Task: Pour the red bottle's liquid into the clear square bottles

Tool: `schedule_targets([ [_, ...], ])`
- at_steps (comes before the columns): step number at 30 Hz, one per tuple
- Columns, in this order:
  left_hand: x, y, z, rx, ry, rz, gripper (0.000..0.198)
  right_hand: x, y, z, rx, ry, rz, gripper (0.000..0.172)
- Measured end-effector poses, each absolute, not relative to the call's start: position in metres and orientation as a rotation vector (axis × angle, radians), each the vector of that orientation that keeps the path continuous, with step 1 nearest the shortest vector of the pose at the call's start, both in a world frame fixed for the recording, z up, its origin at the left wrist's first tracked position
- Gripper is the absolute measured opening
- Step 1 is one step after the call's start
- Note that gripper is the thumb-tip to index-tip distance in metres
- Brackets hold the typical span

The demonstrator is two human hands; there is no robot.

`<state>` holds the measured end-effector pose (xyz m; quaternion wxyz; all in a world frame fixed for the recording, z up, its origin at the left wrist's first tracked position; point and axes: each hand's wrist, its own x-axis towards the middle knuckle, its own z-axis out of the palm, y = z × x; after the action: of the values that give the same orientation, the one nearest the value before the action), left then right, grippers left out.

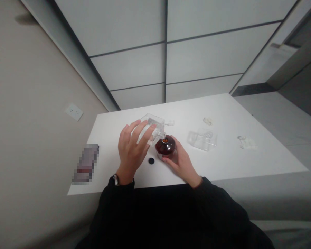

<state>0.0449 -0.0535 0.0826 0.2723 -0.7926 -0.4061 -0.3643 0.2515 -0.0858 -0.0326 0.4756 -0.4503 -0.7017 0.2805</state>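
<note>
My left hand (133, 147) is closed around a clear, square-sided bottle (155, 121), tilted so that its threaded neck points down and to the right. That neck is at the open mouth of a round, dark reddish-brown bottle (166, 147); whether the two touch I cannot tell. My right hand (181, 159) is wrapped round the brown bottle's right side and steadies it upright on the table. A small black cap (151, 160) lies on the tabletop between my hands. Whether liquid is flowing is too small to make out.
On the white table (223, 166), a clear plastic piece (202, 139) lies to the right, with crumpled whitish bits (208, 121) and a clear scrap (246, 142) beyond. A small clear part (169, 122) sits behind the bottles. A blurred-out rectangular object (86, 163) is at the left edge.
</note>
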Motion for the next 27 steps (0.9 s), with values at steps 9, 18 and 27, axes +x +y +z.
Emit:
schedule_targets([
  [9,0.0457,-0.0545,0.0829,-2.134,-1.089,-0.984,0.045,0.2520,-0.0855,-0.0359,-1.106,-1.722,0.681,0.085],
  [18,0.0451,-0.0540,0.0819,-2.143,-1.103,-0.985,0.046,0.2514,-0.0857,-0.0335,-1.097,-1.722,0.677,0.085],
  [27,0.0449,-0.0538,0.0824,-2.142,-1.102,-0.997,0.047,0.2516,-0.0857,-0.0320,-1.100,-1.718,0.694,0.084],
])
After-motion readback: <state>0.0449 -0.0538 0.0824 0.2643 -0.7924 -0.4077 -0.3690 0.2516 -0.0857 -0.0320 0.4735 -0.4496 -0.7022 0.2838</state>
